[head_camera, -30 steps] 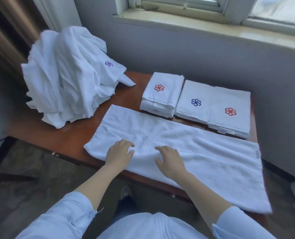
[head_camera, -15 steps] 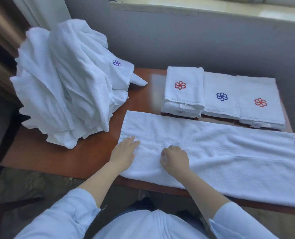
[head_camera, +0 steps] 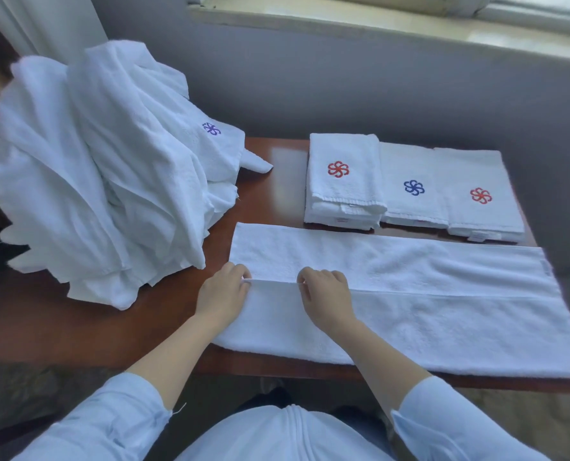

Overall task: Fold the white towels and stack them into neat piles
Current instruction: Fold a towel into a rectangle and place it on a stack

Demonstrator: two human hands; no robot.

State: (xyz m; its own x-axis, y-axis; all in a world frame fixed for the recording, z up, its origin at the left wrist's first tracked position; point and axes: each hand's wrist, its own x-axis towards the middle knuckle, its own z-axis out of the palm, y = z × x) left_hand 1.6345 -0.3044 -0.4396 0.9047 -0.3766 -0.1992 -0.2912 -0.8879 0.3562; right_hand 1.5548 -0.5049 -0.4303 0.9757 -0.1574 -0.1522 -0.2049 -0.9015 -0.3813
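A long white towel (head_camera: 426,294) lies flat along the front of the wooden table (head_camera: 77,327), folded lengthwise with an edge running across its middle. My left hand (head_camera: 222,296) pinches that folded edge at the towel's left end. About a hand's width to the right, my right hand (head_camera: 325,294) pinches the same edge. Behind the towel sit three folded towel piles: one with a red flower (head_camera: 341,181), one with a blue flower (head_camera: 413,188), one with a red flower (head_camera: 480,194). A big heap of unfolded white towels (head_camera: 103,181) fills the table's left side.
A grey wall (head_camera: 376,88) with a window sill (head_camera: 360,18) runs just behind the table. The long towel's right end reaches the frame's right edge. Bare wood shows between the heap and the long towel. The floor lies below the table's front edge.
Both hands went from pressing flat on the towel to pinching its folded edge. The near half of the towel now lies doubled over at the left end. The camera shifted closer.
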